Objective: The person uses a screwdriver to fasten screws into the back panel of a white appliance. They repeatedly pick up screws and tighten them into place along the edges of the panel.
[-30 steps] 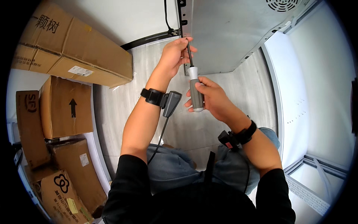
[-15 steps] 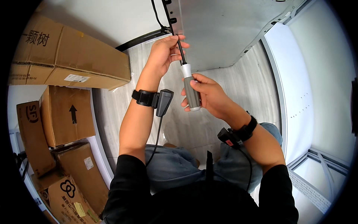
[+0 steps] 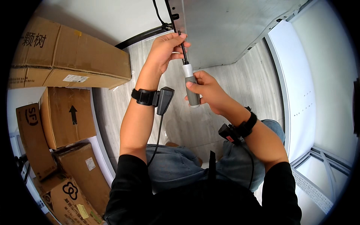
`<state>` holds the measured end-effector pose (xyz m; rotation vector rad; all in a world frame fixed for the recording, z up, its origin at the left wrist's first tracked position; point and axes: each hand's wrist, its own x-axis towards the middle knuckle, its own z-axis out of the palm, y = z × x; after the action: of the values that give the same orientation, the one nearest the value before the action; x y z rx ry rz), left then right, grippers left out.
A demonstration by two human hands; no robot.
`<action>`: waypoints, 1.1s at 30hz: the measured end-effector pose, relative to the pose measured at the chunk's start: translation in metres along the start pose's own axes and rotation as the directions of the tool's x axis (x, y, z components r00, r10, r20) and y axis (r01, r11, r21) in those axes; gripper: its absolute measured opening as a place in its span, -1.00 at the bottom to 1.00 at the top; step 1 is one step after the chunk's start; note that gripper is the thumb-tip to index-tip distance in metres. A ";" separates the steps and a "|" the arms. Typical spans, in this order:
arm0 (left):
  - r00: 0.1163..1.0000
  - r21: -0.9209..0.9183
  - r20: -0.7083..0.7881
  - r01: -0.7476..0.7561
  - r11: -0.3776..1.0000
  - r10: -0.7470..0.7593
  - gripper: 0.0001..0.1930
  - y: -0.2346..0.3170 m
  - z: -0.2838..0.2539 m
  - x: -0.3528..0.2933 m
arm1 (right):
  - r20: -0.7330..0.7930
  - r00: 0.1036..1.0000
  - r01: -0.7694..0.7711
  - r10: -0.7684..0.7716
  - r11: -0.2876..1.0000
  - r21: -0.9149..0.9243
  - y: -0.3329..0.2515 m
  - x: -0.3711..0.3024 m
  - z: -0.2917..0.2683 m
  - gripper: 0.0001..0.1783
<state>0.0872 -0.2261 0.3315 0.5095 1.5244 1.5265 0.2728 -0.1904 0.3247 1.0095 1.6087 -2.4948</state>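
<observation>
A screwdriver (image 3: 192,93) with a grey and white handle and a dark shaft points away from me. Around its handle are the fingers of my right hand (image 3: 210,92), thumb on top. My left hand (image 3: 164,50) pinches the shaft near its far end between thumb and fingers. The tip reaches the edge of a large grey metal panel (image 3: 225,35), which has a dark strip with holes down its left side. Whatever the tip touches is too small to make out.
Brown cardboard boxes (image 3: 80,56) are stacked along the left, on and beside a white shelf. A black cable (image 3: 157,15) hangs behind the metal panel. White panels (image 3: 294,86) and a metal frame (image 3: 318,176) stand on the right. Pale wood-look flooring (image 3: 180,123) lies below.
My right hand has shifted slightly up the handle, and its fingers have closed more around it. The screwdriver has moved a little away from me. My left hand stays at the shaft.
</observation>
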 end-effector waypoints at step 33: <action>0.991 0.269 -0.036 -0.113 0.956 0.127 -0.74 -0.002 0.005 0.004 | 0.112 0.992 0.085 -0.050 0.939 -0.332 0.020 0.020 -0.010 -0.53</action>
<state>0.0897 -0.2208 0.3290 0.7337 1.7807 1.4410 0.2690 -0.1848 0.2957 0.7819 1.9752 -2.1577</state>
